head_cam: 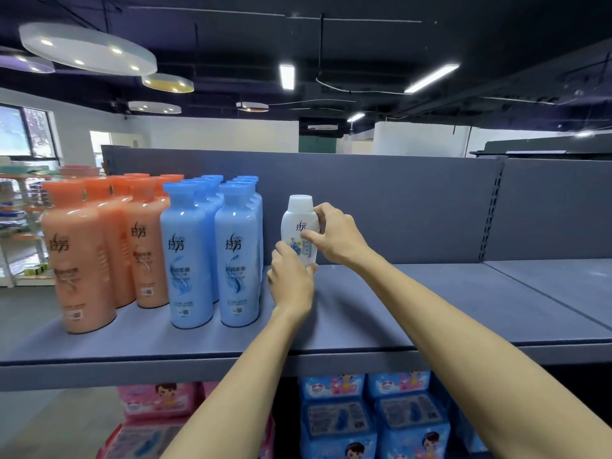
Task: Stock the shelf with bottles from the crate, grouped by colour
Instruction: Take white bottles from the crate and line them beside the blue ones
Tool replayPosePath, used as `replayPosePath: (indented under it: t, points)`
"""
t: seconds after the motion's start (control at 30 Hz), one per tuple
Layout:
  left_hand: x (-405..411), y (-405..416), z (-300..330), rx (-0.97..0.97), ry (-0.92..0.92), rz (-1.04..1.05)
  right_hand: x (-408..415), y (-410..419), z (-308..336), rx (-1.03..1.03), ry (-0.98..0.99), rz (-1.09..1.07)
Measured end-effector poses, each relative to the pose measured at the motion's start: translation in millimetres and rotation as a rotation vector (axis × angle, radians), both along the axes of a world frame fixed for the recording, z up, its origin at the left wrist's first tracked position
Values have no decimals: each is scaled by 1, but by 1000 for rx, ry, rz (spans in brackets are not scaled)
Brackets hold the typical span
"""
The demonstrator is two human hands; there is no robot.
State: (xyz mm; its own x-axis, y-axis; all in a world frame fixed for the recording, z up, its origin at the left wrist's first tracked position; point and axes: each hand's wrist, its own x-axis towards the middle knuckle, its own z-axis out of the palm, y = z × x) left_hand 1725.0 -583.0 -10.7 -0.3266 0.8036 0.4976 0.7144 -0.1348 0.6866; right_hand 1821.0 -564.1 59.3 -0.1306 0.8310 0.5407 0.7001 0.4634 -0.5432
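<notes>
Nearest to us, below the shelf's [430, 313] front lip, sit pink packs [155, 400] on the left and blue packs [374, 412] on the right, partly hidden by our forearms. Both arms reach up over that lip onto the grey shelf.

Our left hand [291, 276] meets the white bottle [299, 226] low down, its fingers curled round the base; our right hand [334, 236] pinches the bottle's right side, thumb across the label and the other fingers behind the shoulder. We cannot tell whether the base rests on the shelf, since the left hand covers it. The bottle stands upright, about midway along the shelf and set back toward the rear panel [397, 200].

Just beside it on the left, with a narrow gap, stand the blue bottles [212, 256] in two rows running front to back. Touching those on their left are the orange bottles [106, 256], the front one close to the shelf's front edge and near its left end.

Right of the white bottle the shelf lies bare all the way to a seam, where the next shelf [556, 286] begins. A slotted upright [491, 207] marks the join in the rear panel.
</notes>
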Motion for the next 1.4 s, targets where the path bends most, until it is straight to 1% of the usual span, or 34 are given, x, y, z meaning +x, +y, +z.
replayPosePath:
  t: [0.23,0.57,0.83,0.93,1.13,1.3,1.4]
  points:
    - [-2,47,2,-142,-8,66,-9,53,1,-33,-25,27]
    - [-8,90,1,-152,-31,94,-20,97,-2,-32,-28,38]
    - [-9,107,-5,-130,29,118,-23,113,-1,-17,-78,3]
    - [-7,108,-4,-150,47,122,-26,112,-1,-24,-102,-31]
    - [-1,94,9,-222,-30,111,-31,92,2,-51,-110,-103]
    - [9,56,18,-225,-69,7,-22,56,3,-83,-86,-132]
    - [9,23,21,-173,-6,-63,-8,25,11,-76,-107,-107]
